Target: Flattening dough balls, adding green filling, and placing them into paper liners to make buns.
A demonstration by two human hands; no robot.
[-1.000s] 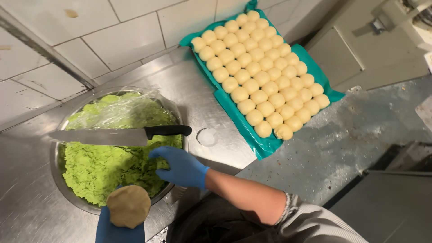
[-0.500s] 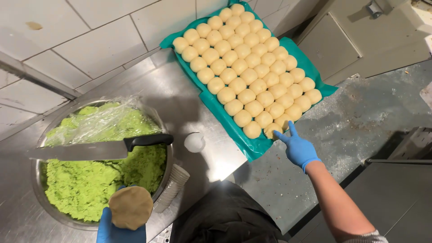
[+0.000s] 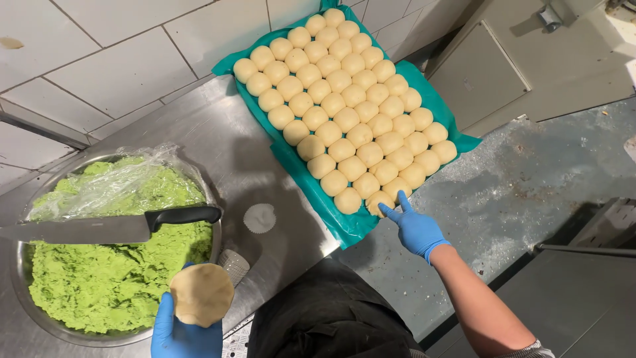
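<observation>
- Since the frame a second ago, the right hand (image 3: 416, 229) has left the bowl of green filling (image 3: 112, 272) and crossed to the near corner of the tray of dough balls (image 3: 351, 113).
- Right hand, in a blue glove, has its fingers spread open and holds nothing; two fingertips touch the nearest dough ball (image 3: 379, 202) at the tray's front edge.
- Left hand (image 3: 185, 331), also gloved in blue, stays low by the bowl's near rim, cupped loosely under a flattened dough disc (image 3: 201, 295) that lies on its fingers.
- Steel bowl sits at the left end of the steel counter (image 3: 218, 132), with crumpled plastic wrap (image 3: 112, 179) over its far side.
- Black-handled knife (image 3: 112, 227) lies flat across the bowl.
- Dough balls sit in tight rows on a teal liner (image 3: 298, 176).
- Small round white piece (image 3: 259, 218) rests on the counter between bowl and tray.
</observation>
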